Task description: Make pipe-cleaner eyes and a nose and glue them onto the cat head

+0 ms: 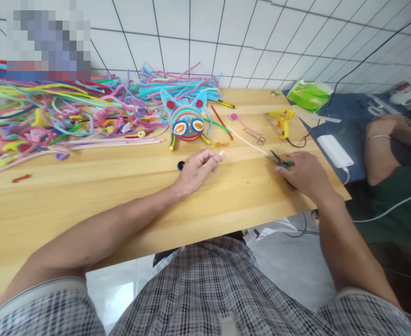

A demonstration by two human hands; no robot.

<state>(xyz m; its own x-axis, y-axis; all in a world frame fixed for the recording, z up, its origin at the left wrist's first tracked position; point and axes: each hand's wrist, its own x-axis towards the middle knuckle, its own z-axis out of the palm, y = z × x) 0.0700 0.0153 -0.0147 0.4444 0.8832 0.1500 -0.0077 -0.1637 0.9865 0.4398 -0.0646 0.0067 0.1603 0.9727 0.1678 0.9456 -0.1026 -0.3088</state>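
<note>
My left hand (pixel 201 170) is closed in a pinch on a short, pale pipe cleaner piece (pixel 223 153), bent at its free end. Green-handled scissors (pixel 278 158) are in my right hand (pixel 308 172), low over the table, blades apart and pointing left; the palm hides much of the handles. A long pale pipe cleaner (pixel 247 141) lies between my hands, one end near the blades. Beyond my left hand stands a blue-eared pipe cleaner figure (pixel 187 120) with large round orange-and-white eyes. A small black round piece (pixel 181 165) sits beside my left wrist.
Heaps of coloured pipe cleaners (pixel 68 116) cover the back left of the wooden table (pixel 121 186). Small grey scissors (pixel 260 140) and a yellow glue gun (pixel 284 122) lie at the right. Past the table edge are a white power bank (pixel 335 151) and another person's arm (pixel 383 144).
</note>
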